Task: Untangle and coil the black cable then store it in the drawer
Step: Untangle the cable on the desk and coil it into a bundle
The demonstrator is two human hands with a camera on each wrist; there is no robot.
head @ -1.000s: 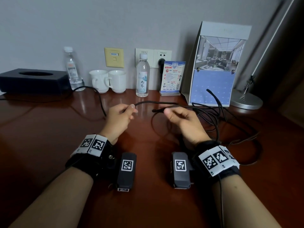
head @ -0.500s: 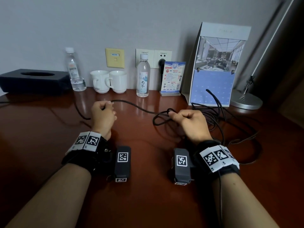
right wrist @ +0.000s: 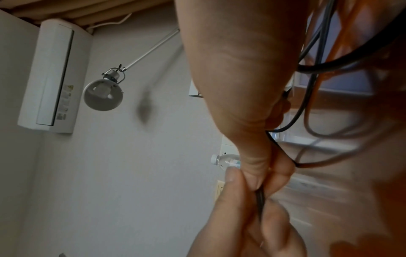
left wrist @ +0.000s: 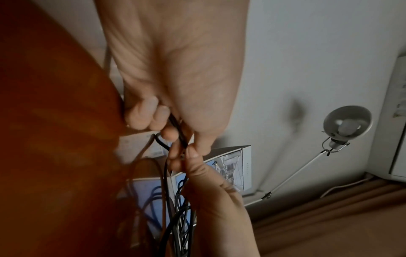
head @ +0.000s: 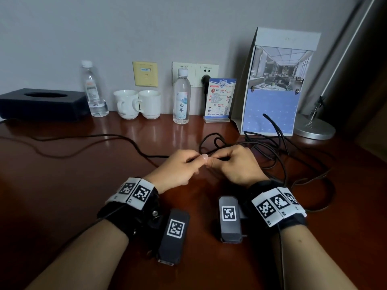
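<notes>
The black cable (head: 274, 149) lies in a loose tangle of loops on the brown desk (head: 62, 195), right of centre, and one strand (head: 88, 138) trails off to the left edge. My left hand (head: 195, 161) and right hand (head: 216, 162) meet fingertip to fingertip above the middle of the desk, each pinching the same short stretch of cable. In the left wrist view the left hand (left wrist: 173, 128) has curled fingers around the cable (left wrist: 178, 217), which hangs in several strands. The right wrist view shows the right hand (right wrist: 263, 182) pinching the cable (right wrist: 260, 201). No drawer is in view.
Along the wall stand a black tissue box (head: 41, 103), two water bottles (head: 181, 97), two white cups (head: 138, 103), a small sign (head: 219, 99), a desk calendar (head: 272, 88) and a lamp base (head: 314, 127). A plug sits in the wall socket (head: 206, 79).
The left hand, which had drawn the cable out to the left, has come back to the right and now meets the right hand. More cable trails across the left of the desk.
</notes>
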